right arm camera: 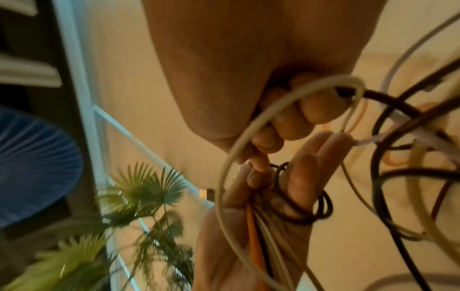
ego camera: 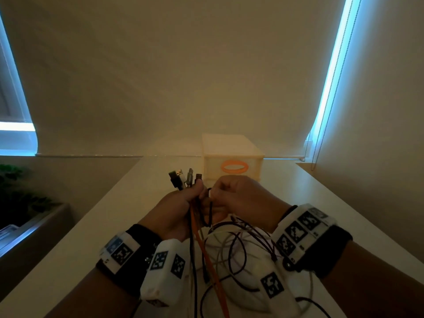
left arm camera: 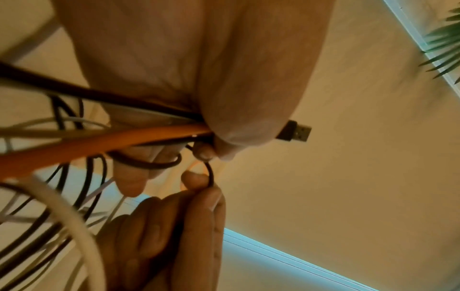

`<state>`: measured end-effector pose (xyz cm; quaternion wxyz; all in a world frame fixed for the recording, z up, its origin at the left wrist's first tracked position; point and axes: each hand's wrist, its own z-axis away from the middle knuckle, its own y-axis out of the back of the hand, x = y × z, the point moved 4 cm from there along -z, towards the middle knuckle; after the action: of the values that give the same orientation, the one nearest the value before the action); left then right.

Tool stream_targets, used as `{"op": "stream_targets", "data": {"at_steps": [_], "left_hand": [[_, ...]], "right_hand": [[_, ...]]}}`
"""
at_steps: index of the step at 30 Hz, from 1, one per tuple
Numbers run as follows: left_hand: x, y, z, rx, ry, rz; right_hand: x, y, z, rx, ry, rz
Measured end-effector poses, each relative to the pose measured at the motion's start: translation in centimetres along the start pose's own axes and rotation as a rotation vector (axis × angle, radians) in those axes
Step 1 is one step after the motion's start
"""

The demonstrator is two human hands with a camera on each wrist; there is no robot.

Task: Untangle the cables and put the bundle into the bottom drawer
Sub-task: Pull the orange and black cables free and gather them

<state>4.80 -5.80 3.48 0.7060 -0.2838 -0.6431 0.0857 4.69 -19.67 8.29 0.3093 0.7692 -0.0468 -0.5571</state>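
1. While the drawer box [ego camera: 232, 159] with its orange ring handle [ego camera: 234, 167] waits at the far end of the worktop [ego camera: 110, 216], the head view has both hands raised together in front of it. The left hand [ego camera: 177, 208] clamps a bundle of cables [ego camera: 198, 228], their plugs [ego camera: 183, 179] fanning up above the fist. The right hand [ego camera: 238, 198] sits right against it, fingers curled, pinching a black elastic band [ego camera: 210, 203]. Loose loops of white, black and orange cable [ego camera: 231, 253] spill onto the worktop between the wrists.

2. Over to the left wrist view: the left hand [left arm camera: 189, 65] is wrapped tight round the orange cable [left arm camera: 104, 145] and its dark neighbours, a USB plug [left arm camera: 297, 133] poking out past the fingers. The black elastic band [left arm camera: 210, 175] is nipped between right fingertips [left arm camera: 194, 180].

3. And the right wrist view: the right hand [right arm camera: 261, 82] is curled, fingertips down at the black elastic band [right arm camera: 298, 204], which loops round two left fingers [right arm camera: 308, 167]. A leafy plant [right arm camera: 139, 198] stands behind.
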Motion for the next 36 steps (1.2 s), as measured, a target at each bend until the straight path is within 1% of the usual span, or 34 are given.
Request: {"op": "stream_targets", "data": {"at_steps": [2, 4, 6, 8, 11, 13, 17, 18, 20, 22, 23, 24, 26, 27, 29, 31, 33, 36], "left_hand": [[0.2, 0.4, -0.2, 0.055, -0.046, 0.013], [0.7, 0.6, -0.4, 0.041, -0.083, 0.082], [1.1, 0.5, -0.5, 0.014, -0.118, 0.198], [1.6, 0.6, -0.4, 0.037, -0.170, 0.328], [3.0, 1.3, -0.1, 0.070, -0.278, 0.510], [4.1, 1.9, 0.3, 0.077, -0.333, 0.596], [6.2, 2.5, 1.4, 0.042, -0.441, 0.685], [6.8, 2.8, 1.7, 0.017, -0.461, 0.717], [8.0, 3.5, 2.3, -0.092, -0.484, 0.818], [8.7, 3.9, 2.8, -0.198, -0.475, 0.917], [8.6, 3.9, 2.8, -0.197, -0.457, 0.916], [8.4, 3.5, 2.9, -0.168, -0.438, 0.866], [7.9, 2.4, 2.9, -0.104, -0.411, 0.661], [7.5, 1.7, 2.8, -0.092, -0.405, 0.557], [6.5, 0.8, 2.6, -0.123, -0.363, 0.419], [5.5, 0.6, 2.2, -0.258, -0.263, 0.437], [5.1, 0.1, 2.1, -0.406, -0.142, 0.494], [5.1, -0.2, 2.2, -0.515, -0.090, 0.494]], "right_hand": [[0.1, -0.9, 0.4, -0.035, 0.029, 0.016], [0.9, -1.6, 0.6, -0.071, 0.036, -0.013], [1.8, -1.9, 0.8, -0.083, 0.031, 0.013], [2.7, -2.2, 1.0, -0.091, 0.013, 0.037], [4.4, -2.2, 1.3, -0.079, -0.033, -0.062], [5.2, -2.1, 1.5, -0.073, -0.012, -0.093], [5.9, -1.9, 1.5, -0.062, 0.032, -0.058], [5.9, -1.8, 1.4, -0.064, 0.030, -0.087], [5.9, -1.6, 1.3, -0.076, 0.025, -0.131], [5.8, -1.5, 0.8, -0.076, 0.016, -0.111], [5.8, -1.5, 0.5, -0.066, 0.013, -0.094], [5.7, -1.4, 0.2, -0.053, 0.014, -0.088], [5.5, -1.1, -0.4, -0.027, 0.019, -0.100], [5.4, -0.9, -0.6, -0.016, 0.018, -0.111], [5.4, -0.4, -1.0, -0.007, 0.013, -0.145], [5.2, -0.1, -1.4, 0.000, 0.017, -0.127], [5.1, 0.0, -1.6, 0.009, 0.017, -0.037], [5.3, -0.1, -1.7, 0.000, -0.009, 0.048]]}}
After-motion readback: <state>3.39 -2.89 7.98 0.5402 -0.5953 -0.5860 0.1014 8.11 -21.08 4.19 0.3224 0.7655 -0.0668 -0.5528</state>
